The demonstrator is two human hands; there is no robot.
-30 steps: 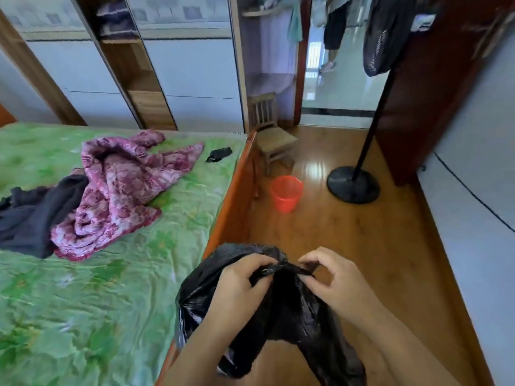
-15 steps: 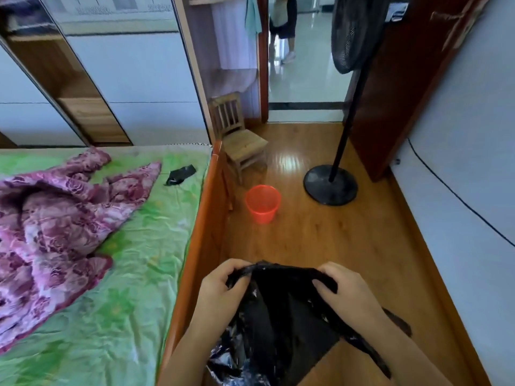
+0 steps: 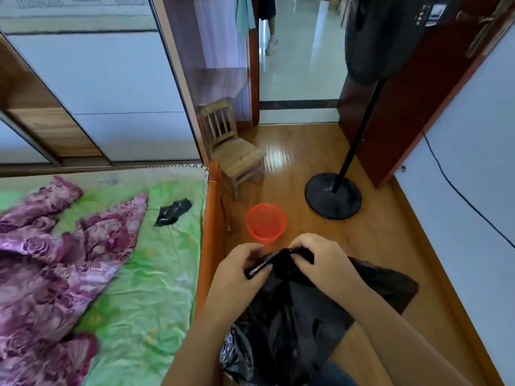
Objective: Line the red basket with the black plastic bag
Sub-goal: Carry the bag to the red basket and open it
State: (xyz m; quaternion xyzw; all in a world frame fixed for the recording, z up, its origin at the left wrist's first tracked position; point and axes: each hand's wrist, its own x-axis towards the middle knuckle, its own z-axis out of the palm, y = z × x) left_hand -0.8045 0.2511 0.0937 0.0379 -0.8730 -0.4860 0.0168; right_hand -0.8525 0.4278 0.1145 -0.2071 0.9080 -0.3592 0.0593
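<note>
red basket (image 3: 266,222): upright, empty, floor | black bag (image 3: 292,316): crumpled, held

Glossy crinkled black plastic bag (image 3: 292,316); translucent red basket (image 3: 266,222); shiny wood floor (image 3: 376,238).

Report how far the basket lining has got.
Done: the black plastic bag is picked up. In hand: left hand and right hand grip its bunched top edge, mouth not spread. Left: the red basket sits unlined on the floor beyond.

Left hand (image 3: 237,270) and right hand (image 3: 327,263): bare, without gloves, rings or watch. Both forearms are uncovered; no sleeve is visible. Dark blue fabric shows at the bottom edge.
</note>
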